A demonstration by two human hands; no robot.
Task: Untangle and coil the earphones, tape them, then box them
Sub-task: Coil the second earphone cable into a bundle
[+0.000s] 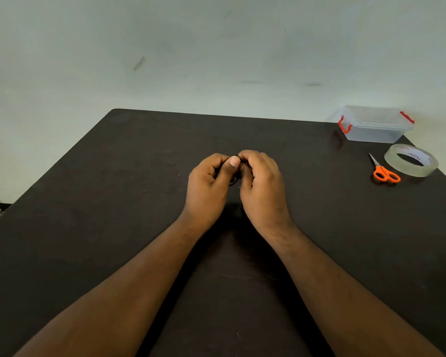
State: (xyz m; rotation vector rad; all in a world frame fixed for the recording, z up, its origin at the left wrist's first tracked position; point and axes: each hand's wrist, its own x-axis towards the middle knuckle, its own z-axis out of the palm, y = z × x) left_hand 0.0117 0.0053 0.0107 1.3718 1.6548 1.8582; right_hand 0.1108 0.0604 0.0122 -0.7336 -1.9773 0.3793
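Over the middle of the dark table, my left hand (209, 186) and my right hand (262, 184) meet with fingers curled. Between them they hold the black earphones (234, 181); only a short loop of dark cord shows between the palms, the rest is hidden by the fingers. My left thumb presses on top where the hands touch. A roll of clear tape (411, 161) lies at the right edge. A clear plastic box (375, 124) with red clips stands closed at the far right corner.
Small orange-handled scissors (384, 171) lie just left of the tape roll, blades pointing away from me. The dark table (113, 202) ends at a pale wall behind. Something pale sits past the table's left edge.
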